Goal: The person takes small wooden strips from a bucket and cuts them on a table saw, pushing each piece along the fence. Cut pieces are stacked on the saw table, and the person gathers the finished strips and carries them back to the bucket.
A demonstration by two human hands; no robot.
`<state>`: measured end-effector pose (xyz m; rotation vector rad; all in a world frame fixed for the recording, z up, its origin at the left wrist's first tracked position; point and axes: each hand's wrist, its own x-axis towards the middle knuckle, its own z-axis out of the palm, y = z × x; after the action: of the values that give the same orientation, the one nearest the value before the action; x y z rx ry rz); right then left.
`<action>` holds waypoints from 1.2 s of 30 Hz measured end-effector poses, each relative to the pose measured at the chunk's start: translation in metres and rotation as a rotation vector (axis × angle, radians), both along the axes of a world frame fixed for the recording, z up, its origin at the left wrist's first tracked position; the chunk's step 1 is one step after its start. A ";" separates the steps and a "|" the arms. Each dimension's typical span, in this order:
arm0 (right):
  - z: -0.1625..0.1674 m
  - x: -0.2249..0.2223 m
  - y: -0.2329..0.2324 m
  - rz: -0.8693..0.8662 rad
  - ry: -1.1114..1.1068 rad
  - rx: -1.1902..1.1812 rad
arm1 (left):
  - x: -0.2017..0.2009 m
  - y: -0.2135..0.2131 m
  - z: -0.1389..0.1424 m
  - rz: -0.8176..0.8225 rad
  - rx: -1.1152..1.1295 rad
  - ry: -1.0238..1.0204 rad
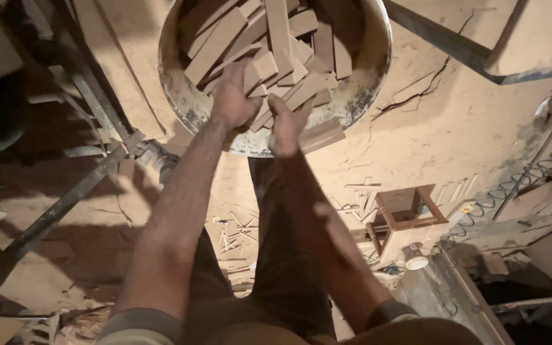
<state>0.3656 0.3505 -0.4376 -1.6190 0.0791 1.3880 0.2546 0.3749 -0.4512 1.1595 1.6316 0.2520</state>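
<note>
A round, worn metal pan (359,96) sits on the sawdust-covered floor ahead of me, filled with several short wooden blocks (276,38). My left hand (232,96) reaches into the pan, its fingers closed around the blocks at the near side. My right hand (287,126) is at the pan's near rim, gripping a wooden block (322,135) that sticks out over the edge. Both forearms stretch forward from the bottom of the view, above my dark trousers.
A small wooden stool (410,211) stands at the right, with a coiled hose (512,185) beyond it. Dark metal bars (71,191) cross the left side. Thin wood offcuts (234,230) lie scattered on the floor. A cracked surface (423,89) lies right of the pan.
</note>
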 end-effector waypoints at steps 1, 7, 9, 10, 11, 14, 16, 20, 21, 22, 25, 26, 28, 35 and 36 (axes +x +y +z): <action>0.000 -0.004 -0.003 -0.049 0.070 -0.073 | -0.001 0.000 0.001 -0.008 0.016 -0.013; -0.010 -0.004 -0.013 -0.186 0.471 -0.251 | -0.015 0.014 -0.001 -0.091 -0.135 -0.060; -0.015 -0.004 -0.013 -0.179 0.497 -0.181 | -0.016 0.021 -0.002 -0.110 -0.235 -0.055; -0.018 -0.004 -0.012 -0.206 0.466 -0.225 | -0.015 0.025 -0.003 -0.115 -0.174 -0.071; -0.019 -0.006 -0.011 -0.232 0.436 -0.264 | -0.014 0.027 -0.004 -0.120 -0.107 -0.086; -0.018 -0.014 -0.012 -0.114 0.165 -0.150 | -0.012 0.031 -0.006 -0.102 -0.268 -0.124; -0.018 -0.018 -0.014 -0.024 0.035 0.014 | -0.012 0.031 -0.008 -0.133 -0.269 -0.114; -0.011 -0.017 -0.017 0.100 0.100 0.188 | -0.015 0.025 -0.011 -0.113 -0.033 -0.128; -0.011 -0.013 -0.013 0.133 0.120 0.223 | -0.014 0.024 -0.011 -0.081 0.007 -0.174; -0.010 -0.007 -0.008 0.170 0.139 0.253 | -0.013 0.023 -0.010 -0.027 -0.099 -0.207; 0.001 0.011 -0.006 0.512 -0.069 0.402 | -0.005 0.022 -0.009 0.039 -0.289 -0.285; 0.004 0.016 -0.005 0.776 -0.324 0.518 | -0.002 0.022 -0.007 -0.006 -0.233 -0.299; 0.008 0.017 -0.006 0.759 -0.281 0.472 | 0.005 0.022 -0.001 -0.011 -0.139 -0.357; 0.019 0.027 -0.023 0.215 0.392 0.020 | 0.009 0.019 0.039 0.169 -0.313 -0.484; 0.027 0.032 -0.024 0.191 0.438 -0.022 | 0.009 0.017 0.048 0.106 -0.290 -0.430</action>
<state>0.3976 0.3268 -0.4108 -1.3409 0.2011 1.8782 0.2638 0.3918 -0.4028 0.7385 1.2978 0.2988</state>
